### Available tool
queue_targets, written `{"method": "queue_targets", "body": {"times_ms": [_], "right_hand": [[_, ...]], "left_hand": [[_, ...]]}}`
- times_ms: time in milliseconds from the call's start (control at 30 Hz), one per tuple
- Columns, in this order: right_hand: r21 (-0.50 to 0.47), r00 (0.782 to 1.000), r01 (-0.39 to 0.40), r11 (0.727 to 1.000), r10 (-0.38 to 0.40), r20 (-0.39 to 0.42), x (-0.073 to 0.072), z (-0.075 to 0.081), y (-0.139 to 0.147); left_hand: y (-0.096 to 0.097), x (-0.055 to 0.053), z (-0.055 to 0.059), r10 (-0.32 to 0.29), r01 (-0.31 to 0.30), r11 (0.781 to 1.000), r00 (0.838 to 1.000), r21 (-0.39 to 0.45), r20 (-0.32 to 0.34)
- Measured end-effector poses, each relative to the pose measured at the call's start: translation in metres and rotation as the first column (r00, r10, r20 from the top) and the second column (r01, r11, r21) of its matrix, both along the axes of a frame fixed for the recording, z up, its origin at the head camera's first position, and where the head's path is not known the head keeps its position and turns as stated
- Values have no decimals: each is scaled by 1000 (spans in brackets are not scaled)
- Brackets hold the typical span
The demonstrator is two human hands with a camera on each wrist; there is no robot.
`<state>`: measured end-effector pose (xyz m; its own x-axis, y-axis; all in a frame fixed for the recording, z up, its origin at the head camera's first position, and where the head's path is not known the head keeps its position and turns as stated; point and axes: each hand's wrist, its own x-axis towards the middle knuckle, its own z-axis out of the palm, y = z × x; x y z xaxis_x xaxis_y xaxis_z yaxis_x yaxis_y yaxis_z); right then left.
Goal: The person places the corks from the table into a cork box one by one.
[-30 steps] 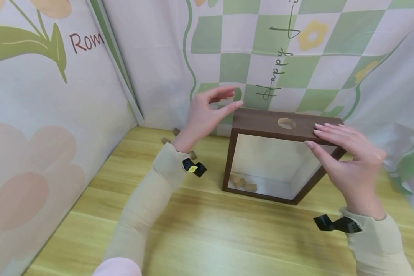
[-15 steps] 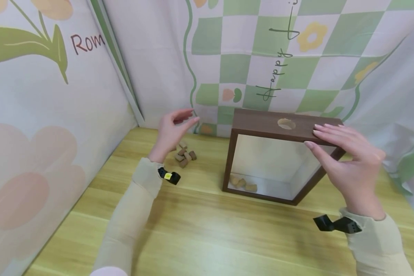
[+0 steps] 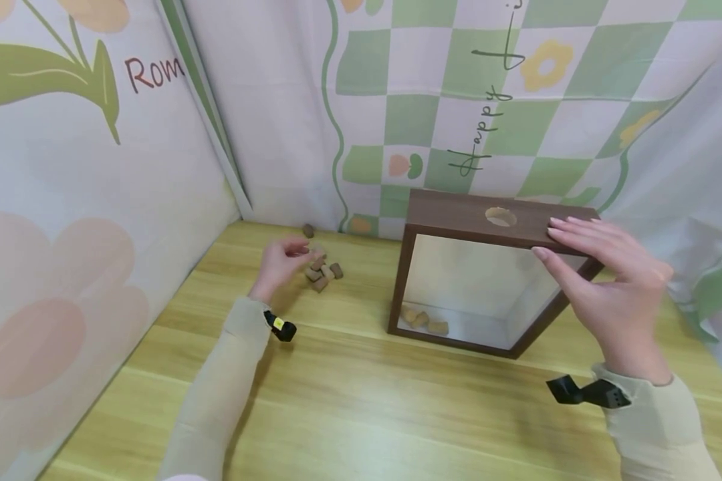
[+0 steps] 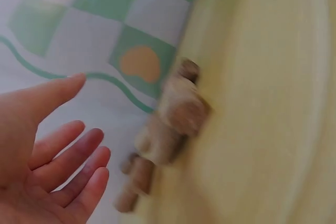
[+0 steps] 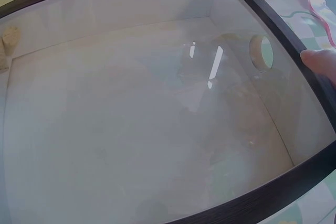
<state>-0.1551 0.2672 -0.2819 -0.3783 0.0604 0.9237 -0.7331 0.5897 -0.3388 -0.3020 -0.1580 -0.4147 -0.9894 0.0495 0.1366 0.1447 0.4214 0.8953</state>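
Observation:
My left hand (image 3: 279,264) is at the left side of a small pile of corks (image 3: 320,272) on the table, thumb and fingers apart. In the left wrist view nothing lies between the fingers, and the corks (image 4: 173,114) look blurred beyond the fingertips. A dark brown shadow box (image 3: 457,212) stands upright, with a clear front and a round hole (image 3: 501,216) in its top. Several corks (image 3: 421,319) lie inside at its lower left. My right hand (image 3: 616,274) rests on the box's top right, fingers straight across the top, thumb (image 5: 317,61) on the front edge.
One cork (image 3: 308,230) lies apart near the back of the wooden table (image 3: 361,401). Behind the box hangs a green and white checked cloth (image 3: 445,120). A printed white panel (image 3: 96,234) borders the table on the left.
My left hand has moved left from beside the box's top and then down to the cork pile. My right hand and the box have stayed in place.

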Motion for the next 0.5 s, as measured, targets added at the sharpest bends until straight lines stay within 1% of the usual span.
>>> {"method": "queue_targets", "body": {"times_ms": [167,300,500], "right_hand": [[-2,1000,0,1000,0,-6,0,0,0],[-3,1000,-1,1000,1,-7,0,0,0],[-7,1000,-3,1000,3,-7,0,0,0]], "left_hand": [[-5,2,-16,-8,9,1000,997,-18,80],[-9,3,-25,-1,9,998,992,-55,130],[-11,2,-29,2,17,993,985,-114,170]]}}
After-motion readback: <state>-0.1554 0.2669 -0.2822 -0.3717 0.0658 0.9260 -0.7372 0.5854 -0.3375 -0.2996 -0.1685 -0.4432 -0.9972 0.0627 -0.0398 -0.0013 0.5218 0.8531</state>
